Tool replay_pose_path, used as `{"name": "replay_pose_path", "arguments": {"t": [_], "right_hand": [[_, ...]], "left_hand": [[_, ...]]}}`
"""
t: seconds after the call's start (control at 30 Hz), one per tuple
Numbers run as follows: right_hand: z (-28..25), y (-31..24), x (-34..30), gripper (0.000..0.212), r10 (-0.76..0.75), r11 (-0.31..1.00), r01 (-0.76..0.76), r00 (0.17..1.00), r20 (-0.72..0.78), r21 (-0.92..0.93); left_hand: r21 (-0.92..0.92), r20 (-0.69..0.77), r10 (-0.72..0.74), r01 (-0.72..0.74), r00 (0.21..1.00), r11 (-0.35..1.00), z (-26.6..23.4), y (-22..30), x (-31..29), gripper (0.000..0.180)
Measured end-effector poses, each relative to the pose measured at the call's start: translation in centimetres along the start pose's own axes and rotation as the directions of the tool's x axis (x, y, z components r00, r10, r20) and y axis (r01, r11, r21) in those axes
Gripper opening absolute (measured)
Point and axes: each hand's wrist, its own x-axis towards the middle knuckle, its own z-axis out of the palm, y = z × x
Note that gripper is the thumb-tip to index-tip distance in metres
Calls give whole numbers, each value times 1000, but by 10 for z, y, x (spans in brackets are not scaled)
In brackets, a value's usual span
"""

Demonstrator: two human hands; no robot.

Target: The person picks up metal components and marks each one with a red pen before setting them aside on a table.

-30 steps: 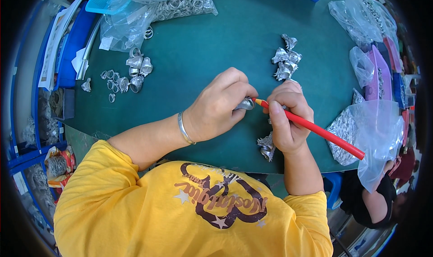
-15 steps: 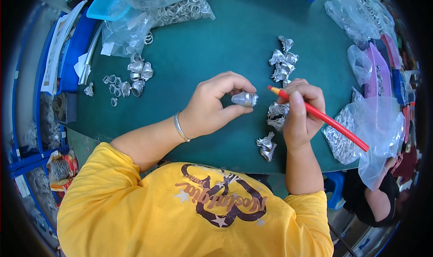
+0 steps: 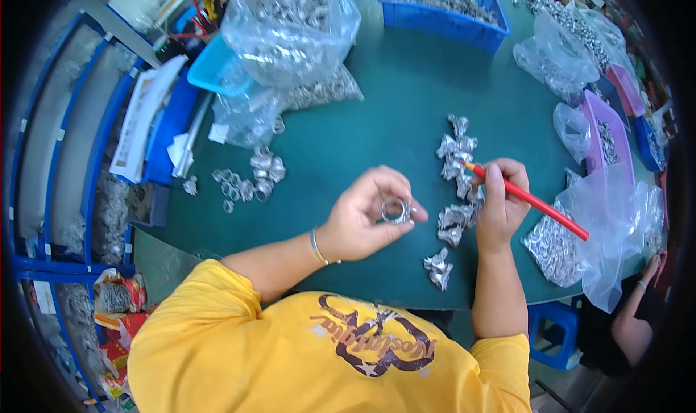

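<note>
Between the thumb and fingers of my left hand (image 3: pixel 359 216) is a silver ring (image 3: pixel 383 211), its round opening facing up at me. My right hand (image 3: pixel 502 209) grips a red pencil (image 3: pixel 545 209), its yellowish tip pointing left over a row of ornate silver rings (image 3: pixel 455 149). More chunky silver pieces (image 3: pixel 451 224) lie between my two hands, and another small silver piece (image 3: pixel 438 269) sits nearer to me. Off to the left rest a pile of wide silver rings (image 3: pixel 267 168) and several thin ring bands (image 3: pixel 230 186).
The green table (image 3: pixel 348 134) holds a blue bin (image 3: pixel 444 23) of metal parts at the back. Plastic bags (image 3: pixel 297 22) of rings stand back left beside a light-blue basket (image 3: pixel 210 65). A pink tray (image 3: pixel 596 134) and bags (image 3: pixel 554 246) lie right. A person (image 3: pixel 632 326) sits lower right.
The view has shifted, so the table's far side shows more. In my left hand the ring has turned from side-on to showing its hole. My right hand still holds the pencil.
</note>
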Motion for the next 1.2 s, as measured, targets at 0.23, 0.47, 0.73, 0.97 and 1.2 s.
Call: {"name": "replay_pose_path", "arguments": {"t": [0.23, 0.47, 0.73, 0.97, 1.2], "right_hand": [[-11, -4, 7, 8, -61, 998, 62, 993, -104, 10], [-15, -1, 20, 8, -126, 991, 130, 979, -160, 11], [-18, 0, 22, 10, -81, 990, 99, 980, -184, 95], [-12, 2, 16, 11, -43, 995, 54, 992, -120, 85], [1, -5, 0, 10, 42, 998, -46, 997, 68, 49]], "left_hand": [[746, 481, 643, -664, 596, 57, -32, 94, 90, 37], [906, 365, 648, -96, 668, -411, -107, 105, 151, 28], [861, 321, -409, -83, 854, 502, 18, -27, 60, 30], [875, 148, -382, 60, 912, 480, 13, -26, 47, 30], [438, -155, -205, 253, 966, 862, -3, -18, 22, 33]]}}
